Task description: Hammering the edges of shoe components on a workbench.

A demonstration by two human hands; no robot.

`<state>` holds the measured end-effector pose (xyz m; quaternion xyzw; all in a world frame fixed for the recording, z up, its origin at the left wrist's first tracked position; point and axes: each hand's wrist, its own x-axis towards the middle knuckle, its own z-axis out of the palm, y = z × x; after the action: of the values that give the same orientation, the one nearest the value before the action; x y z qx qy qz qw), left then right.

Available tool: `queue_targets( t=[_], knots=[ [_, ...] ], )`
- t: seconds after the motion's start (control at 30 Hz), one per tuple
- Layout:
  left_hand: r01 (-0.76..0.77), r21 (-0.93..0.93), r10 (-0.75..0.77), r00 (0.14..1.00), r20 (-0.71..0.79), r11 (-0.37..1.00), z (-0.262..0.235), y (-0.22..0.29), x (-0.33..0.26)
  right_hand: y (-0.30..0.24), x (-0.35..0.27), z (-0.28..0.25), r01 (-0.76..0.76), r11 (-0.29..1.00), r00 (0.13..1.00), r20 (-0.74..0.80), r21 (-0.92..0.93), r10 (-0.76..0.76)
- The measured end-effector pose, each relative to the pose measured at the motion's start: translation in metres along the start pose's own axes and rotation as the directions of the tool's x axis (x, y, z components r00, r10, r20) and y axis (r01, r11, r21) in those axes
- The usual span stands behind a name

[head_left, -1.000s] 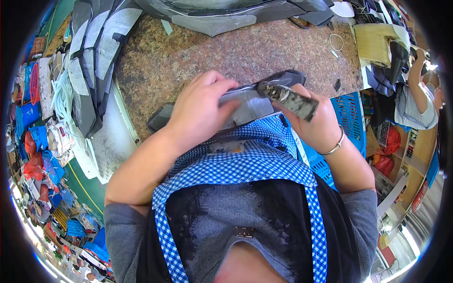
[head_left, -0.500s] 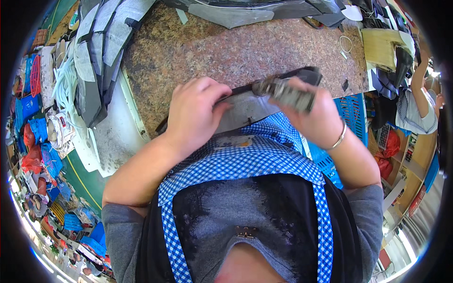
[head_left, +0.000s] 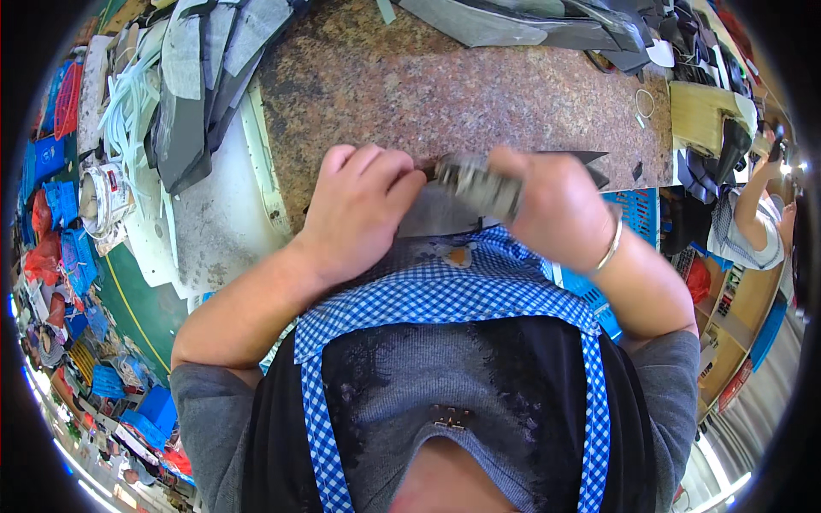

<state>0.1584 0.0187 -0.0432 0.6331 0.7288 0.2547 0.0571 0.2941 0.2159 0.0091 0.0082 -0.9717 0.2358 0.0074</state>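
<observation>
At the near edge of the speckled tabletop, my left hand (head_left: 357,209) is closed, its curled fingers pinching the edge of a long strip (head_left: 434,221) of dark sheet material with a greyish face. My right hand (head_left: 564,209) is wrapped round a grey metal hand tool (head_left: 481,186), smeared by motion, so its exact kind does not show. The tool's left end meets the strip's upper edge beside my left fingertips. Dark pointed ends of the strip stick out beyond my right hand. Much of the strip is hidden behind both hands.
Stacked dark grey cut pieces (head_left: 184,111) lie at the left, with more along the far edge (head_left: 487,24). Pale cords (head_left: 132,115) hang beside a white bucket (head_left: 107,201). A yellowish roll (head_left: 697,115) and a blue crate (head_left: 637,209) are at the right, where another person (head_left: 753,218) works.
The tool and my right hand have shifted slightly left, closer to my left hand. My left fingers have curled more over the strip's edge. The view has tilted a little.
</observation>
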Motion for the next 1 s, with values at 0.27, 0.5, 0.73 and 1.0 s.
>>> queue_targets(
  t=[0.27,0.5,0.73,1.0],
  knots=[
    [0.203,-0.243,-0.189,0.979,0.082,0.948,-0.021,-0.026,-0.013,-0.022,0.004,0.011,-0.013,1.000,0.998,0.056,-0.020,0.014],
    [-0.066,0.046,0.069,0.996,-0.064,0.997,-0.027,-0.022,-0.025,-0.035,0.014,0.027,0.037,0.998,0.999,-0.006,0.058,-0.036],
    [0.003,-0.020,-0.003,1.000,-0.028,1.000,-0.033,-0.037,-0.038,-0.033,0.024,0.027,-0.047,0.972,0.998,-0.038,0.229,0.057],
    [0.120,0.097,-0.101,0.979,-0.176,0.988,-0.030,-0.029,-0.053,-0.048,0.034,0.033,0.053,0.988,0.998,0.025,0.147,-0.057]
  ],
)
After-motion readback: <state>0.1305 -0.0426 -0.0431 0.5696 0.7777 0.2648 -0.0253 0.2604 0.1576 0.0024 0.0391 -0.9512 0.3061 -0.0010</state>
